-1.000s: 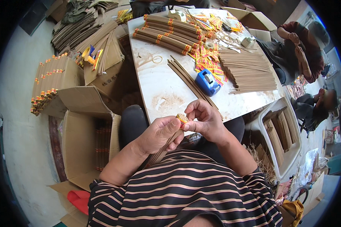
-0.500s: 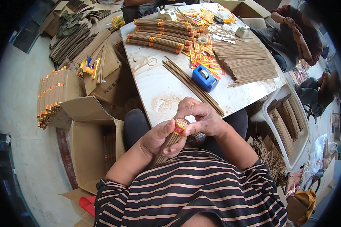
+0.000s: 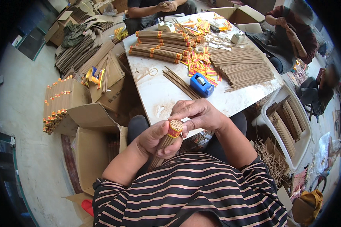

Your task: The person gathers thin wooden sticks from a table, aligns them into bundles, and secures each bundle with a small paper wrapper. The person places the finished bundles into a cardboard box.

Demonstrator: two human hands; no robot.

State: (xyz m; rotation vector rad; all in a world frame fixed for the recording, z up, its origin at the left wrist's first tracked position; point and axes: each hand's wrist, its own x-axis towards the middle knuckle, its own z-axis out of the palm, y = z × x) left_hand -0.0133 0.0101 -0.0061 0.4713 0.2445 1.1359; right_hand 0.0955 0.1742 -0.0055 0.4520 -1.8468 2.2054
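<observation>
A bundle of thin brown incense sticks point(image 3: 163, 145) stands tilted in front of my chest, its round end facing up. A red and yellow paper label point(image 3: 174, 132) wraps it just below that end. My left hand point(image 3: 152, 139) is closed around the bundle, thumb against the label. My right hand point(image 3: 202, 115) has its thumb and fingers closed at the label's edge and the stick ends. Beyond my hands on the white table point(image 3: 159, 96) are a blue tape dispenser point(image 3: 202, 84) and a few loose sticks point(image 3: 180, 83).
Labelled bundles point(image 3: 155, 53), loose labels point(image 3: 201, 64) and a broad pile of sticks point(image 3: 242, 68) cover the far table. An open cardboard box point(image 3: 91, 151) stands at my left, a white tub of sticks point(image 3: 308, 140) at my right. Co-workers sit beyond the table.
The view has shifted slightly, showing more of the far co-worker's hands. The bundle's end now faces up more fully, and my right fingers have shifted along its rim.
</observation>
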